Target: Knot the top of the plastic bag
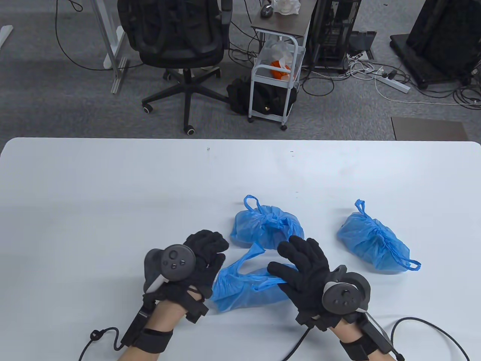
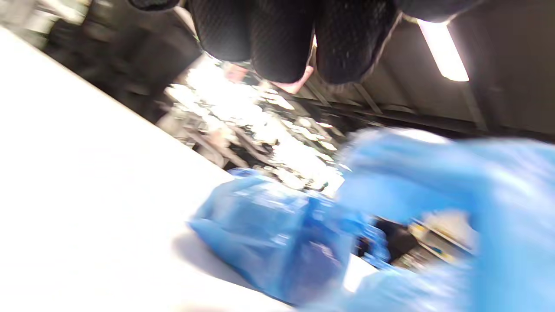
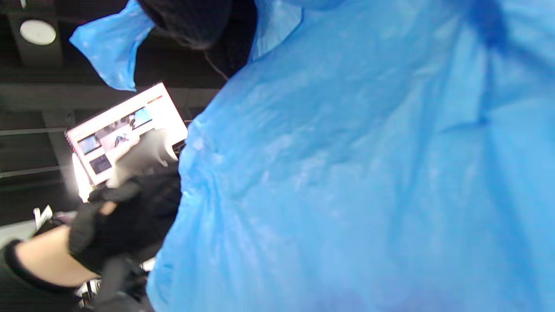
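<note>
Untied blue bag (image 1: 248, 287) lengthwise between hands

We are in an office or lab: grey carpet (image 1: 56, 101), 1 black swivel chair (image 1: 176, 41), a computer tower (image 1: 332, 34), a power strip (image 1: 391, 81) with tangled cables, and a white table (image 1: 112, 188).

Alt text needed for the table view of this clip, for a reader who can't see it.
Two black-gloved hands, the left hand and the right hand, work an untied blue plastic bag at the near edge of a white table. Two knotted blue plastic bags lie beyond: one just behind the hands, another to the right. An office chair stands behind the table.
</note>
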A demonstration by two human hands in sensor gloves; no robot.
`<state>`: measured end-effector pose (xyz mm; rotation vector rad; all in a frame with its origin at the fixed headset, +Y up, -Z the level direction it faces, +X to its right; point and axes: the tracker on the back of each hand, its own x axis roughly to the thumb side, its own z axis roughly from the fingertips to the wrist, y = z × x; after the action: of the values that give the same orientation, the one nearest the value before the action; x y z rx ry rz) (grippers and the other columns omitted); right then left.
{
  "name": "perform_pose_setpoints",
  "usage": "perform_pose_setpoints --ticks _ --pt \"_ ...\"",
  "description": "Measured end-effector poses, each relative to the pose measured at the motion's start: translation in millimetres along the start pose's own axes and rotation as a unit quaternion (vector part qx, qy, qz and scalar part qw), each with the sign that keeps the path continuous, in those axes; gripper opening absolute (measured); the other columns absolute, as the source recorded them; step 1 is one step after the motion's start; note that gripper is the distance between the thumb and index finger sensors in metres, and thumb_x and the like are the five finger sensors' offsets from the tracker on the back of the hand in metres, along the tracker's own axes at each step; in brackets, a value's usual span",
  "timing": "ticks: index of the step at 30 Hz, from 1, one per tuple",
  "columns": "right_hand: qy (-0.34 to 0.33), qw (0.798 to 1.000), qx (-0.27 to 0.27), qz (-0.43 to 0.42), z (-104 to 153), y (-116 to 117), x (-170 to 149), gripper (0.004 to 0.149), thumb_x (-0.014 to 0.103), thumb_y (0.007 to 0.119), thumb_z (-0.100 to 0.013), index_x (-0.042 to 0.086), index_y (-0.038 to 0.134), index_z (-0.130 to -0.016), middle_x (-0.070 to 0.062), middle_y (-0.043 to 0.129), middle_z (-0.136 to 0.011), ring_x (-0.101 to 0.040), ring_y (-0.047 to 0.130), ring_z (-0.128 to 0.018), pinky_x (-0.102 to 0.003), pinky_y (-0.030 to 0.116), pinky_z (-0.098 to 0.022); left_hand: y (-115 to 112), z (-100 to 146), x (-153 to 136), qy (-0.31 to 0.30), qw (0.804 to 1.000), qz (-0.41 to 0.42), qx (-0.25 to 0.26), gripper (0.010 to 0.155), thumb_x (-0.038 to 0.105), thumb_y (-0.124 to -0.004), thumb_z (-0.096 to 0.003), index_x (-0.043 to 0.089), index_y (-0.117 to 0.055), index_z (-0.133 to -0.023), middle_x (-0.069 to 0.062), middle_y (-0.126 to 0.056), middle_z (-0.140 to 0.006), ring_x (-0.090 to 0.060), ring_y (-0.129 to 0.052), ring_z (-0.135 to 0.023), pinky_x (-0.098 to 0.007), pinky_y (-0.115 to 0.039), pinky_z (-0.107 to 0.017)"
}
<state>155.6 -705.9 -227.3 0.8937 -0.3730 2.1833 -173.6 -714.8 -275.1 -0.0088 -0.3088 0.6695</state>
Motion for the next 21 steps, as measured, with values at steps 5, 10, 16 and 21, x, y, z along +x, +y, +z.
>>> perform_pose_setpoints --ticks 5,10,16,21 --pt "0.010 1.000 -0.010 -0.028 1.8 2.2 -1.8 0.042 0.038 0.075 -0.046 0.026 0.078 -0.086 -0.018 0.054 -0.106 -0.055 0.045 -0.096 -0.071 0.026 -0.066 -33.3 -8.9 -22.9 0.045 0.987 0.015 -0.151 0.079 0.077 -0.052 -0.0377 0.022 -0.102 -0.064 -0.003 -0.083 -0.098 -0.033 -0.061 -0.105 -0.058 -0.048 -0.074" --pt "0.016 0.999 -0.006 -0.030 3.7 1.0 -4.7 0.043 0.038 0.075 -0.046 0.026 0.078 -0.087 -0.018 0.053 -0.106 -0.055 0.045 -0.096 -0.071 0.026 -0.066 -55.8 -12.3 -8.2 -0.021 0.952 0.237 -0.192 0.081 0.080 -0.049 -0.0375 0.024 -0.096 -0.072 -0.004 -0.073 -0.104 -0.034 -0.050 -0.107 -0.058 -0.038 -0.076" --pt "0.022 0.999 -0.026 -0.043 2.3 -1.5 -9.8 0.047 0.039 0.073 -0.046 0.028 0.071 -0.092 -0.019 0.054 -0.105 -0.054 0.048 -0.095 -0.071 0.029 -0.066 -55.9 -12.4 19.5 -0.122 0.886 0.392 -0.214 0.073 0.073 -0.052 -0.0415 0.023 -0.100 -0.062 -0.001 -0.073 -0.104 -0.034 -0.047 -0.109 -0.059 -0.034 -0.077" --pt "0.051 0.995 -0.044 -0.071 2.3 -1.0 -17.2 0.048 0.040 0.072 -0.047 0.028 0.068 -0.093 -0.018 0.061 -0.103 -0.055 0.055 -0.091 -0.071 0.031 -0.065 -56.0 -2.9 37.0 -0.159 0.885 0.366 -0.241 0.064 0.072 -0.054 -0.0416 0.028 -0.089 -0.072 0.001 -0.066 -0.108 -0.035 -0.045 -0.110 -0.061 -0.033 -0.077"
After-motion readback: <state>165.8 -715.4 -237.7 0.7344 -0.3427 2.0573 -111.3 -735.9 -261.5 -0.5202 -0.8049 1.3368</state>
